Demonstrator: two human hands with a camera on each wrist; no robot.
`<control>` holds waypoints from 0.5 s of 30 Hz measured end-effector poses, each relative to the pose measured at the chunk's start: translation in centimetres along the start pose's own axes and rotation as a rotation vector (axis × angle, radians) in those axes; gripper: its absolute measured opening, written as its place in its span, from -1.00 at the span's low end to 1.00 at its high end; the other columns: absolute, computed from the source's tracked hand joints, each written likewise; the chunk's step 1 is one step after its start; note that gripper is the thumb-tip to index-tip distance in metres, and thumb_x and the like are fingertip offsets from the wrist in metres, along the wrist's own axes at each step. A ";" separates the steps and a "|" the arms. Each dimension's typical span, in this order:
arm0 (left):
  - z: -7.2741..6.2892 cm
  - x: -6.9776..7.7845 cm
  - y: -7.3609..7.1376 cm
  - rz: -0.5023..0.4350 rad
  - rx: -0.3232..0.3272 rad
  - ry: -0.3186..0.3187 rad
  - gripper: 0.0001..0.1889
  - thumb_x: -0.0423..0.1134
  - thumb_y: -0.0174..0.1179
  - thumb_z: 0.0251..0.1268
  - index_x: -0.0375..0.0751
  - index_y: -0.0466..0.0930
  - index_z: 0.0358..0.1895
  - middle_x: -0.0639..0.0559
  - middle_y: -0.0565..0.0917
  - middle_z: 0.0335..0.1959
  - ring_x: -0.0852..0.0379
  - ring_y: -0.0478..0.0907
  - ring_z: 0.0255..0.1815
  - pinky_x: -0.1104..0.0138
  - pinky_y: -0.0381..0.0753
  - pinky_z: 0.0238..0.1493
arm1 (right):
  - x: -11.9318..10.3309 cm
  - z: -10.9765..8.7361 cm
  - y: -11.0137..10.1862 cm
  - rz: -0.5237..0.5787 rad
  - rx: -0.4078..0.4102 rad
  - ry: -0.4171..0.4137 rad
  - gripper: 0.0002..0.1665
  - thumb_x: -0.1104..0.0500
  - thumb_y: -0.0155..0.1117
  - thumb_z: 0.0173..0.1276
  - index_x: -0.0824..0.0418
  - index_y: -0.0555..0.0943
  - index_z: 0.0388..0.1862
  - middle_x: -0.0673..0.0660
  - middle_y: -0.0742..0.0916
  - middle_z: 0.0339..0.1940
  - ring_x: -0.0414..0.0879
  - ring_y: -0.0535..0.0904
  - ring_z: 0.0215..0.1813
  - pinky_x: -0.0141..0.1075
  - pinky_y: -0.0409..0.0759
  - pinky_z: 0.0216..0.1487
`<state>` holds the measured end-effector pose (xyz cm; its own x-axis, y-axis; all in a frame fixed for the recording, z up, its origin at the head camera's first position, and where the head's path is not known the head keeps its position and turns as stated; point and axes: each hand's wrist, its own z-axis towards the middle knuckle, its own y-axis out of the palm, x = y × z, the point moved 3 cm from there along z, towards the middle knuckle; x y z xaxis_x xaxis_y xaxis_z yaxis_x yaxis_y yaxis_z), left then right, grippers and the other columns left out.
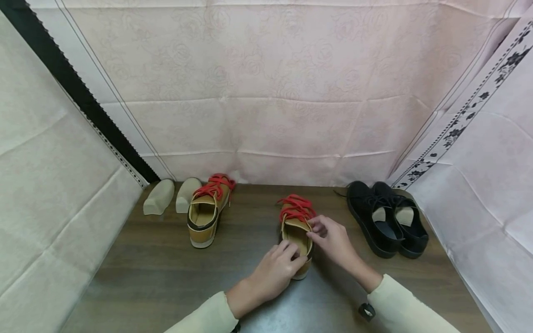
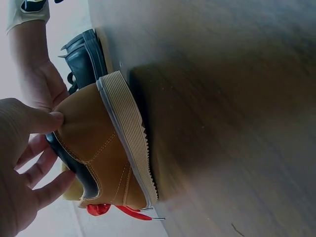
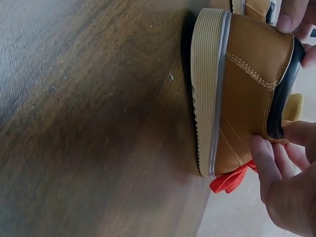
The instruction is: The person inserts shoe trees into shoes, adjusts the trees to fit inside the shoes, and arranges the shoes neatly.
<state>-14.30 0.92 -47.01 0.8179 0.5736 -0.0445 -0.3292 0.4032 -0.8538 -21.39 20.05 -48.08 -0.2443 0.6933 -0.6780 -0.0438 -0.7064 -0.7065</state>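
Note:
A tan shoe (image 1: pixel 296 231) with red laces and a dark padded collar stands on the wooden surface, toe pointing away. My left hand (image 1: pixel 278 268) pinches its heel; in the left wrist view the thumb (image 2: pixel 54 118) presses the back of the heel, with fingers over the collar. On the shoe's right side my right hand (image 1: pixel 333 238) pinches the collar near the laces, thumb inside and fingertips against the outer side, as the right wrist view shows. The inside of the shoe is visible between the hands. Its matching tan shoe (image 1: pixel 207 212) stands apart to the left.
Two cream shoe inserts (image 1: pixel 159 197) lie at the far left, beside the matching shoe. A pair of black lace-up shoes (image 1: pixel 374 222) with cream pieces inside stands at the right. Pale patterned cloth walls (image 1: pixel 266 92) enclose the wooden surface (image 1: pixel 154 268) at the back and sides.

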 end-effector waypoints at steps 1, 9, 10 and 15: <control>0.0 0.0 0.0 -0.001 0.004 0.000 -0.81 -0.28 0.32 0.39 0.02 0.79 -0.02 0.11 0.63 -0.15 0.18 0.51 -0.13 0.40 0.52 -0.33 | 0.1 0.0 0.0 0.007 -0.001 0.004 -0.70 0.19 0.55 0.29 0.08 0.72 -0.01 -0.02 0.73 -0.31 -0.22 0.66 -0.28 -0.37 0.66 -0.25; -0.1 -0.4 -0.3 -0.004 0.055 0.005 -0.82 -0.30 0.34 0.35 -0.01 0.78 -0.05 0.09 0.64 -0.16 0.16 0.53 -0.14 0.38 0.54 -0.35 | 0.5 -0.1 0.0 0.037 0.009 0.002 -0.69 0.21 0.55 0.28 0.05 0.72 -0.01 -0.03 0.73 -0.31 -0.21 0.67 -0.27 -0.38 0.67 -0.24; -0.1 -0.6 -0.4 -0.007 0.061 0.003 -0.83 -0.29 0.35 0.34 -0.02 0.78 -0.06 0.08 0.64 -0.16 0.16 0.54 -0.14 0.38 0.55 -0.34 | 0.5 -0.1 0.1 0.037 0.012 0.000 -0.69 0.21 0.56 0.28 0.05 0.72 -0.01 -0.03 0.73 -0.31 -0.21 0.67 -0.27 -0.38 0.67 -0.23; -0.3 -1.6 -1.4 -0.015 0.095 -0.023 -0.81 -0.20 0.49 0.20 -0.05 0.77 -0.12 0.07 0.66 -0.13 0.15 0.57 -0.12 0.35 0.62 -0.28 | 0.7 -0.2 0.3 0.040 0.020 -0.003 -0.69 0.20 0.55 0.28 0.05 0.72 -0.01 -0.03 0.73 -0.30 -0.22 0.66 -0.27 -0.38 0.67 -0.22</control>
<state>-15.05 -0.76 -45.90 0.8125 0.5827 -0.0191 -0.3612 0.4774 -0.8011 -21.41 20.39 -48.77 -0.2491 0.6642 -0.7048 -0.0535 -0.7361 -0.6747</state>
